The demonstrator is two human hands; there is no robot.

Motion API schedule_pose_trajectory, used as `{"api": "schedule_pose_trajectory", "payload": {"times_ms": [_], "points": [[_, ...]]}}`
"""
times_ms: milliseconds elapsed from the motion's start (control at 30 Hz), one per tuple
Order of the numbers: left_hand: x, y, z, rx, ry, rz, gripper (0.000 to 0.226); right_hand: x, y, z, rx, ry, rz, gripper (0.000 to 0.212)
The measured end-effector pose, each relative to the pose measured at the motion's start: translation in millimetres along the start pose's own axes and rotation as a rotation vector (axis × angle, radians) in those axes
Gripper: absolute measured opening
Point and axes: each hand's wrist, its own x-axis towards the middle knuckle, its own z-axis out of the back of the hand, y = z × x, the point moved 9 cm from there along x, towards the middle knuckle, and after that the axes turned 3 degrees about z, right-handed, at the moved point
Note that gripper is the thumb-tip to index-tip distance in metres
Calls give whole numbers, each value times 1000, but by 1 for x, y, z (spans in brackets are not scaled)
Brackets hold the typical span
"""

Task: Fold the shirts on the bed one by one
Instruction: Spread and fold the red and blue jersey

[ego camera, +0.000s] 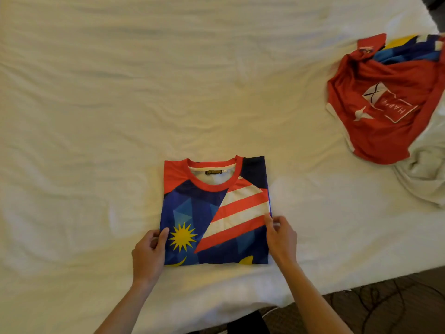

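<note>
A folded shirt (214, 213), blue with a red collar, red and white stripes and a yellow star, lies as a neat rectangle on the white bed near its front edge, collar away from me. My left hand (149, 254) pinches its lower left edge, thumb on top beside the star. My right hand (280, 237) pinches its right edge at the stripes, thumb on the cloth. A crumpled red shirt (385, 104) with white print lies unfolded at the far right, on top of another blue and yellow shirt (409, 49).
The white bed sheet (120, 104) is wrinkled and spreads wide to the left and back. A bunched white blanket (426, 174) lies at the right edge. Dark patterned carpet (385, 307) shows past the bed's front right corner.
</note>
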Motion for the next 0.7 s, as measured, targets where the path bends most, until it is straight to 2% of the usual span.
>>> {"api": "schedule_pose_trajectory", "payload": {"times_ms": [67, 133, 233, 367, 567, 633, 700], "points": [[0, 2, -1, 19, 13, 5, 32, -11, -10, 0, 101, -4, -9, 29], [0, 0, -2, 38, 33, -23, 37, -18, -16, -6, 158, 76, -4, 25], [-4, 1, 0, 54, 43, -66, 34, -28, -27, -13, 35, 240, 31, 20], [-11, 11, -1, 36, 77, -40, 24, -27, -41, 5, -84, 91, 44, 41], [-10, 9, -2, 79, 84, -65, 20, -33, -34, 7, -119, -33, 31, 45], [-10, 9, -3, 98, 106, -35, 19, -33, -34, 13, -145, -70, 17, 41], [-12, 1, -3, 131, 80, -19, 19, -40, -30, 15, -204, -149, -26, 24]]}}
